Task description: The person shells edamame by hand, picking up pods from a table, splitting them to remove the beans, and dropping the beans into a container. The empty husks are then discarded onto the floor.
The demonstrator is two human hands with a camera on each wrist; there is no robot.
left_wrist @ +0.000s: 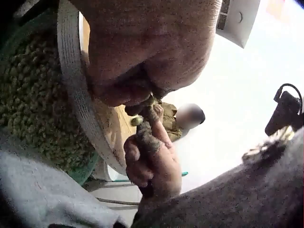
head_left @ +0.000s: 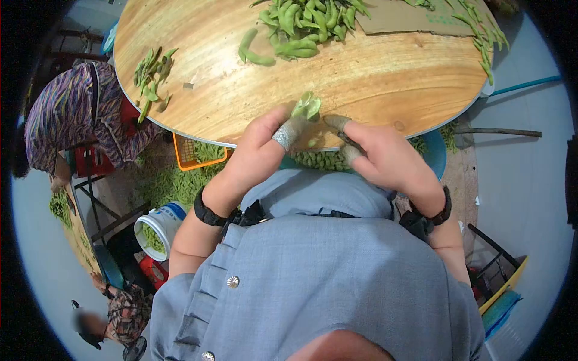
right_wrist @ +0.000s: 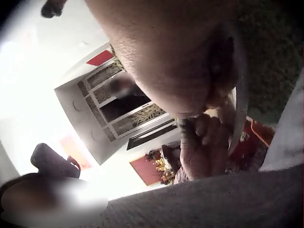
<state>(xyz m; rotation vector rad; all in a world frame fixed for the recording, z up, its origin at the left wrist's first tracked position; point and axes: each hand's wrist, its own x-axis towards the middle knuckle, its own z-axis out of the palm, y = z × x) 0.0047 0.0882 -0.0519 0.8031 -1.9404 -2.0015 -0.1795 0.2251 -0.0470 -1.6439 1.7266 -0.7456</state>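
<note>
A split-open green soybean pod (head_left: pixel 309 106) is pinched in my left hand (head_left: pixel 264 136), close over the near edge of the round wooden table (head_left: pixel 211 90). Silvery wrapping covers that thumb. My right hand (head_left: pixel 391 153) is a little to the right, its wrapped thumb and index finger spread apart with nothing between them in the head view. A small green bean (left_wrist: pixel 137 121) shows beside the right hand's wrapped fingertips in the left wrist view. Below the table edge, shelled beans (head_left: pixel 325 160) fill a blue basin (head_left: pixel 436 157). The right wrist view mostly hides the fingertips.
A heap of pods (head_left: pixel 307 21) lies at the table's far side near flat cardboard (head_left: pixel 415 18); more pods (head_left: pixel 153 75) lie at left. An orange crate (head_left: pixel 182 153), a white bucket (head_left: pixel 161 225) and floor pods stand at lower left. Two other people are at left.
</note>
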